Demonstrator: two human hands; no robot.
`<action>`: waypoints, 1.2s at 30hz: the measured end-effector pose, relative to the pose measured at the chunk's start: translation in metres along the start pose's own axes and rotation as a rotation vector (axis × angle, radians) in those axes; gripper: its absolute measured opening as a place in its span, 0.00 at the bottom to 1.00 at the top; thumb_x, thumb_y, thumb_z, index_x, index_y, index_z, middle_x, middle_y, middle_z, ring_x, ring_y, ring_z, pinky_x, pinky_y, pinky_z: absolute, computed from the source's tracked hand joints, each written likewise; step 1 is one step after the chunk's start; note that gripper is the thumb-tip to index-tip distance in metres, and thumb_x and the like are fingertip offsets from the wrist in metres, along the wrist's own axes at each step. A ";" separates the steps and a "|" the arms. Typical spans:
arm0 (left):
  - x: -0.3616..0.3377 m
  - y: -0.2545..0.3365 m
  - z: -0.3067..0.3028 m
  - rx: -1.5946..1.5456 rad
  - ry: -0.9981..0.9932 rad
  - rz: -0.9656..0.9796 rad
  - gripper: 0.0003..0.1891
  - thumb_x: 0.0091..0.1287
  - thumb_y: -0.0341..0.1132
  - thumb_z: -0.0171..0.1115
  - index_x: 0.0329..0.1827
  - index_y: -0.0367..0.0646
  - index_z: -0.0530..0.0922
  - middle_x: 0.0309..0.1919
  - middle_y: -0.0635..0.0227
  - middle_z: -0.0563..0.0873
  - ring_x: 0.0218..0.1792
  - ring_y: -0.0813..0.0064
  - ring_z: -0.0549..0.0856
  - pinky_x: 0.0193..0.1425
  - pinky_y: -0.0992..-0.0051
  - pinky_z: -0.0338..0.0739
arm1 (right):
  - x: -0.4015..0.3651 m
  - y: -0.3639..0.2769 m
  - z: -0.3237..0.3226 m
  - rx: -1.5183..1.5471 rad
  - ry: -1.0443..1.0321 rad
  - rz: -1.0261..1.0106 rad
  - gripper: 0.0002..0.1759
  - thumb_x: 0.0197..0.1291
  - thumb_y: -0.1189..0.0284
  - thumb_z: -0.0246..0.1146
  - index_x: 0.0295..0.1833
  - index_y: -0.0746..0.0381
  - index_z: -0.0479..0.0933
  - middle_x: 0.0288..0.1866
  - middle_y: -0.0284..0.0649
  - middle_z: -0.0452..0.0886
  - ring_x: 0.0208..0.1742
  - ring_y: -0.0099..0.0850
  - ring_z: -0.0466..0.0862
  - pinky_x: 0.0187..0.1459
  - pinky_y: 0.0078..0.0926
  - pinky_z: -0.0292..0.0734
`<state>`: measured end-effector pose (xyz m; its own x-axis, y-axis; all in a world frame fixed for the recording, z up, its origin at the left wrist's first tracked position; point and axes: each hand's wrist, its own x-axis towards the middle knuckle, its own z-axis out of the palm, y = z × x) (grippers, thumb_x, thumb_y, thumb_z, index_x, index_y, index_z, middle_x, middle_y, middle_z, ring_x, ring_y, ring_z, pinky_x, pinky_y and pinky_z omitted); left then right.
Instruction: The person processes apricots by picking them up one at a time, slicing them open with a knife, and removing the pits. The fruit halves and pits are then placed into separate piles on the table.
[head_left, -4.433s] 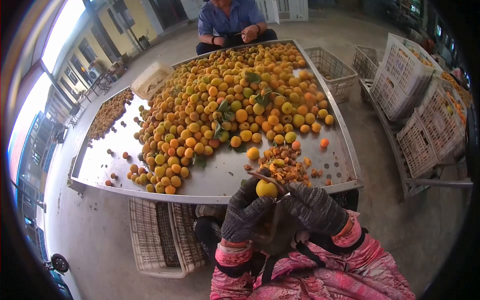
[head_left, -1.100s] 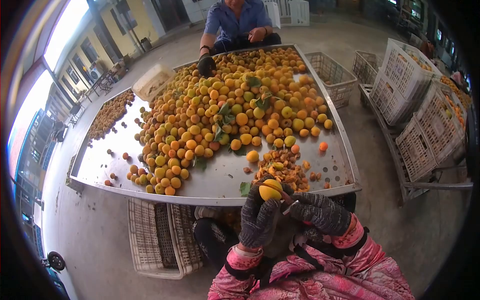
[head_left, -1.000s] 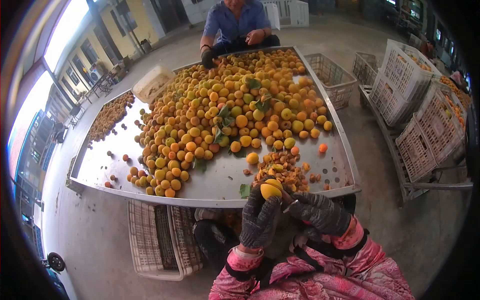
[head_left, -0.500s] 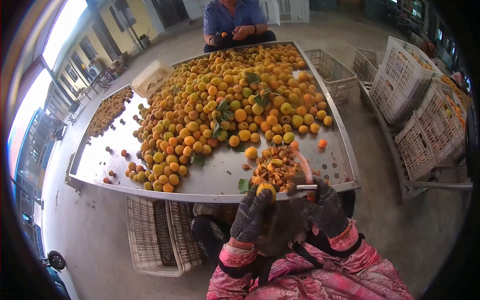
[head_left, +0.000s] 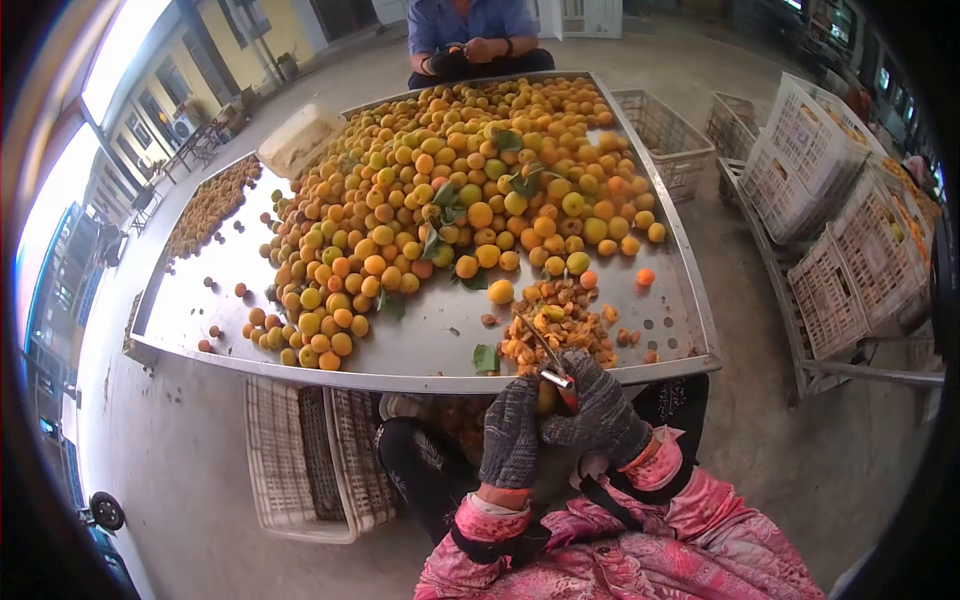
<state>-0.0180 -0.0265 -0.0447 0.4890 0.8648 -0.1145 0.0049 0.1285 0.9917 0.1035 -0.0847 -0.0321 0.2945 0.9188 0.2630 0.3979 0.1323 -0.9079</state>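
Observation:
Both my hands, in dark grey knitted gloves, meet at the near edge of the metal table [head_left: 430, 381]. My left hand [head_left: 511, 432] is closed around a yellow-orange fruit [head_left: 547, 397], which shows only partly between the hands. My right hand [head_left: 598, 408] is wrapped round a tool [head_left: 566, 388] with a red handle, a silvery band and a thin curved part pointing up and left. The tool lies against the fruit. Just beyond the hands is a pile of opened fruit pieces [head_left: 560, 330], with a green leaf [head_left: 486, 359] to its left.
Whole orange and yellow fruits [head_left: 400, 200] cover much of the table. A person [head_left: 470, 35] sits at its far side. A pale container [head_left: 300, 138] stands at the left edge. Crates [head_left: 320, 460] are below the table, and stacked crates [head_left: 815, 150] stand at the right.
My right hand has moved left and my left hand slightly right, so they now meet. The tool has come down onto the fruit, its curved part now pointing up and left.

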 end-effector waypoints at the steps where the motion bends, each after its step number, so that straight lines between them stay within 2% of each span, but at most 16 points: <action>1: 0.001 -0.006 0.000 -0.143 0.030 -0.054 0.15 0.69 0.33 0.48 0.50 0.32 0.75 0.46 0.54 0.81 0.49 0.64 0.79 0.55 0.70 0.72 | 0.000 0.000 0.001 0.000 -0.002 0.001 0.42 0.34 0.62 0.76 0.58 0.63 0.67 0.50 0.47 0.74 0.50 0.41 0.76 0.54 0.34 0.71; 7: 0.000 0.000 -0.001 -0.153 -0.020 -0.073 0.14 0.69 0.33 0.46 0.48 0.32 0.76 0.42 0.57 0.82 0.44 0.68 0.81 0.51 0.72 0.73 | 0.003 0.002 -0.002 -0.026 -0.054 0.015 0.38 0.35 0.62 0.76 0.52 0.65 0.68 0.45 0.46 0.74 0.47 0.41 0.76 0.49 0.34 0.72; 9: 0.004 -0.005 -0.003 -0.099 0.027 -0.012 0.15 0.70 0.36 0.47 0.46 0.33 0.77 0.41 0.58 0.82 0.43 0.70 0.81 0.50 0.72 0.74 | 0.004 0.006 0.001 -0.118 -0.007 -0.154 0.34 0.35 0.62 0.75 0.49 0.64 0.69 0.42 0.44 0.73 0.43 0.39 0.76 0.46 0.34 0.72; 11: 0.004 -0.002 -0.002 -0.045 0.079 0.049 0.16 0.70 0.38 0.48 0.44 0.33 0.77 0.40 0.58 0.82 0.42 0.72 0.81 0.48 0.73 0.74 | 0.003 0.015 0.010 -0.079 0.047 -0.205 0.33 0.36 0.62 0.76 0.47 0.64 0.69 0.41 0.44 0.72 0.42 0.40 0.75 0.46 0.35 0.72; 13: 0.003 0.010 0.003 -0.585 0.168 -0.243 0.18 0.69 0.46 0.49 0.41 0.37 0.77 0.35 0.62 0.82 0.38 0.73 0.81 0.43 0.76 0.77 | 0.001 0.016 0.015 -0.035 0.098 -0.253 0.32 0.36 0.63 0.76 0.46 0.63 0.69 0.40 0.44 0.72 0.41 0.40 0.75 0.45 0.35 0.72; 15: 0.009 -0.005 -0.003 -0.625 0.149 -0.276 0.19 0.68 0.47 0.50 0.43 0.38 0.76 0.36 0.61 0.82 0.38 0.71 0.82 0.43 0.74 0.78 | -0.003 0.010 0.019 0.158 0.121 -0.091 0.32 0.36 0.63 0.76 0.45 0.63 0.69 0.40 0.44 0.72 0.41 0.42 0.75 0.47 0.37 0.71; 16: 0.011 -0.011 -0.005 -0.668 0.121 -0.305 0.19 0.68 0.48 0.50 0.44 0.39 0.75 0.37 0.60 0.82 0.37 0.68 0.82 0.43 0.73 0.78 | -0.004 0.012 0.020 0.163 0.117 -0.090 0.32 0.36 0.63 0.76 0.45 0.63 0.69 0.40 0.44 0.72 0.41 0.42 0.75 0.47 0.37 0.71; 18: 0.008 -0.008 -0.002 -0.752 0.182 -0.313 0.19 0.68 0.48 0.50 0.43 0.38 0.76 0.36 0.61 0.81 0.37 0.70 0.82 0.43 0.74 0.78 | -0.006 0.018 0.020 -0.238 0.142 -0.331 0.30 0.37 0.65 0.76 0.45 0.64 0.70 0.41 0.43 0.73 0.41 0.44 0.76 0.50 0.39 0.71; 21: 0.007 -0.011 -0.005 -0.845 0.302 -0.363 0.19 0.69 0.48 0.50 0.45 0.38 0.75 0.36 0.63 0.81 0.38 0.71 0.82 0.45 0.73 0.78 | -0.006 0.012 0.029 -0.231 0.186 -0.400 0.30 0.38 0.67 0.75 0.46 0.64 0.70 0.41 0.43 0.75 0.43 0.44 0.77 0.54 0.40 0.69; 23: 0.002 -0.002 -0.004 -0.886 0.360 -0.318 0.17 0.69 0.46 0.50 0.46 0.40 0.74 0.36 0.64 0.81 0.38 0.71 0.82 0.46 0.72 0.78 | -0.011 0.020 0.037 -0.152 0.172 -0.367 0.28 0.41 0.69 0.74 0.47 0.65 0.70 0.41 0.43 0.75 0.45 0.42 0.77 0.54 0.37 0.70; 25: 0.003 -0.010 -0.017 -0.941 0.345 -0.354 0.16 0.68 0.46 0.51 0.45 0.42 0.74 0.35 0.65 0.81 0.36 0.72 0.82 0.43 0.75 0.78 | -0.012 0.003 0.036 0.244 0.128 0.015 0.27 0.43 0.71 0.73 0.49 0.65 0.70 0.41 0.42 0.76 0.45 0.38 0.78 0.53 0.33 0.71; 27: 0.003 -0.031 -0.031 -0.730 0.391 -0.370 0.16 0.68 0.48 0.51 0.44 0.43 0.74 0.35 0.64 0.82 0.33 0.71 0.82 0.34 0.74 0.80 | -0.014 0.009 0.038 0.253 0.140 0.002 0.26 0.45 0.72 0.72 0.50 0.66 0.70 0.43 0.42 0.75 0.45 0.35 0.77 0.51 0.31 0.72; 28: 0.001 -0.032 -0.039 -0.695 0.312 -0.411 0.18 0.67 0.50 0.50 0.46 0.43 0.73 0.33 0.63 0.81 0.29 0.70 0.82 0.27 0.74 0.78 | -0.016 0.017 0.039 0.222 0.111 -0.006 0.26 0.45 0.72 0.71 0.50 0.66 0.70 0.43 0.43 0.74 0.45 0.35 0.77 0.51 0.31 0.72; 31: -0.001 -0.050 -0.056 -0.564 0.216 -0.446 0.21 0.68 0.52 0.49 0.50 0.43 0.70 0.36 0.61 0.81 0.26 0.69 0.83 0.23 0.73 0.77 | -0.019 0.023 0.042 0.161 0.078 0.010 0.26 0.46 0.72 0.71 0.51 0.67 0.70 0.45 0.43 0.74 0.45 0.36 0.77 0.50 0.30 0.72; 35: -0.018 -0.037 -0.056 -0.575 0.253 -0.502 0.21 0.69 0.49 0.47 0.56 0.43 0.67 0.41 0.62 0.79 0.28 0.71 0.82 0.26 0.75 0.77 | -0.019 0.028 0.047 0.131 0.089 -0.006 0.26 0.46 0.72 0.71 0.50 0.66 0.71 0.45 0.44 0.73 0.46 0.39 0.77 0.50 0.31 0.72; 36: -0.020 -0.029 -0.055 -0.467 0.104 -0.373 0.21 0.70 0.47 0.47 0.58 0.42 0.67 0.45 0.62 0.78 0.32 0.73 0.81 0.30 0.76 0.77 | -0.019 0.028 0.049 0.133 0.088 -0.004 0.26 0.46 0.72 0.71 0.50 0.66 0.71 0.45 0.44 0.73 0.46 0.39 0.77 0.50 0.31 0.72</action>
<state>-0.0759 -0.0212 -0.0741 0.4398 0.7603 -0.4780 -0.2353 0.6111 0.7557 0.0667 -0.0803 -0.0783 0.3707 0.8827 0.2890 0.2825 0.1892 -0.9404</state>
